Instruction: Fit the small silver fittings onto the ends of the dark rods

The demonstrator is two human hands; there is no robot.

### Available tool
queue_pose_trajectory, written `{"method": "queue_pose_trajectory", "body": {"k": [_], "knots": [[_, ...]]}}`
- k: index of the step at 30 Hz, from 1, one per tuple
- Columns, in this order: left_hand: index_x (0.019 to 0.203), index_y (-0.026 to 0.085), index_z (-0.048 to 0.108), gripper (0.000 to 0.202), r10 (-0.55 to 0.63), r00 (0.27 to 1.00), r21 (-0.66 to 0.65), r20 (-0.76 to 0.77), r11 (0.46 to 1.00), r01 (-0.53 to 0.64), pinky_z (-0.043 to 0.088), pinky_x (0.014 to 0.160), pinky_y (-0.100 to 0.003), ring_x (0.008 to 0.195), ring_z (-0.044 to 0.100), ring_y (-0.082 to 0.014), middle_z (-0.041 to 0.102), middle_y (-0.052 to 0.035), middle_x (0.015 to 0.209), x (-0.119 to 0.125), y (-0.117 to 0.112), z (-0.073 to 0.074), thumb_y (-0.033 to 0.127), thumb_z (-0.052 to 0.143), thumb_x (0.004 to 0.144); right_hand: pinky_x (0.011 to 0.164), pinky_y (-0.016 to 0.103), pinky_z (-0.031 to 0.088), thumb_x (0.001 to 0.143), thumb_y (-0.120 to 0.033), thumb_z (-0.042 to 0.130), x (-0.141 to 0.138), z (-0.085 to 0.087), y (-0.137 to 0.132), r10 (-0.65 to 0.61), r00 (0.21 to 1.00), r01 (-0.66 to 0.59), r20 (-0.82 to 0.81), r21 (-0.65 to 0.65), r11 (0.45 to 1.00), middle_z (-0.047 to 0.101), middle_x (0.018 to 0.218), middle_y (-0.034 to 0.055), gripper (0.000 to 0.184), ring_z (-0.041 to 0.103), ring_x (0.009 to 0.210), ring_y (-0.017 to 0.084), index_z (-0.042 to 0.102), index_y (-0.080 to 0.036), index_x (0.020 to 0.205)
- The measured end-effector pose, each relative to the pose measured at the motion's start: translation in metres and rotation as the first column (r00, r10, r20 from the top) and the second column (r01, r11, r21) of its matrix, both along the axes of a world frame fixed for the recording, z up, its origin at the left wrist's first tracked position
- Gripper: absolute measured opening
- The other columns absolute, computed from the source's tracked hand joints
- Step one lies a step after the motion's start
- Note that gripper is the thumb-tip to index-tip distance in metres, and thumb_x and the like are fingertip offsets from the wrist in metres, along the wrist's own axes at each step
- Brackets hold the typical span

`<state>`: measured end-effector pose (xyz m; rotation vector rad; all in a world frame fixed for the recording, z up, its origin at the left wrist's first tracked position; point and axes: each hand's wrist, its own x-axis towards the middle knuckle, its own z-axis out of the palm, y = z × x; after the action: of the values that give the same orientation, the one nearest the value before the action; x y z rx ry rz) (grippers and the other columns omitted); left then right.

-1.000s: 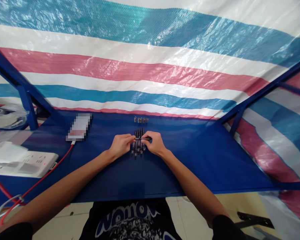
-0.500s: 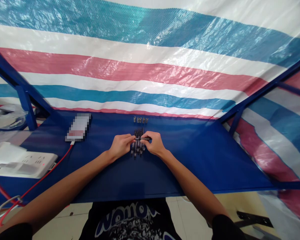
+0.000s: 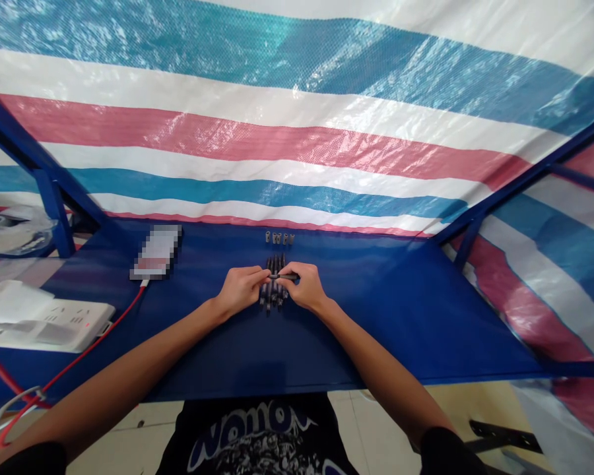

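A short black pen (image 3: 286, 277) lies crosswise in my fingers, pinched by my right hand (image 3: 305, 287). My left hand (image 3: 237, 291) grips its left end, and both hands hover over a tight row of several upright-lying black pens (image 3: 273, 301) on the dark blue table cover (image 3: 400, 316). The middle of that row is partly hidden by my fingers. Farther away stands a short line of several small grey caps (image 3: 278, 238), apart from both hands.
A pixelated phone (image 3: 157, 252) lies to the left, with a red cable (image 3: 94, 343) running to a white power strip (image 3: 44, 323) under white paper. Blue metal frame bars and a striped tarpaulin (image 3: 297, 138) bound the table's far side.
Both hands and the held pen have shifted slightly toward me. The row of pens and the caps stay in place.
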<state>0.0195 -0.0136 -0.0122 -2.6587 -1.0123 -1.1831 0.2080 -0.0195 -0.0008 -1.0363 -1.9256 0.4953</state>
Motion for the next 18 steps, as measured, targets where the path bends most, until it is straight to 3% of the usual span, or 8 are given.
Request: {"method": "queue_pose_trajectory", "body": {"k": [10, 18], "knots": [[0.090, 0.016, 0.070, 0.027, 0.031, 0.999, 0.026, -0.008, 0.999, -0.031, 0.041, 0.052, -0.020, 0.055, 0.058, -0.0099, 0.067, -0.0031, 0.068, -0.008, 0.009, -0.004, 0.025, 0.044, 0.093, 0.071, 0.029, 0.049, 0.081, -0.025, 0.059, 0.005, 0.002, 0.004, 0.054, 0.997, -0.056, 0.048, 0.039, 0.998, 0.069, 0.081, 0.0059, 0.009, 0.062, 0.071, 0.017, 0.064, -0.019, 0.084], [0.089, 0.016, 0.070, 0.027, 0.045, 0.999, 0.015, 0.002, 0.999, -0.045, 0.041, 0.052, -0.020, 0.055, 0.059, -0.0103, 0.067, -0.0030, 0.069, -0.011, 0.010, -0.005, 0.027, 0.045, 0.093, 0.069, 0.028, 0.049, 0.083, -0.023, 0.055, 0.008, 0.004, 0.005, 0.086, 0.995, -0.087, 0.059, 0.012, 0.996, 0.065, 0.081, 0.0058, 0.009, 0.059, 0.070, 0.016, 0.061, -0.018, 0.087]]}}
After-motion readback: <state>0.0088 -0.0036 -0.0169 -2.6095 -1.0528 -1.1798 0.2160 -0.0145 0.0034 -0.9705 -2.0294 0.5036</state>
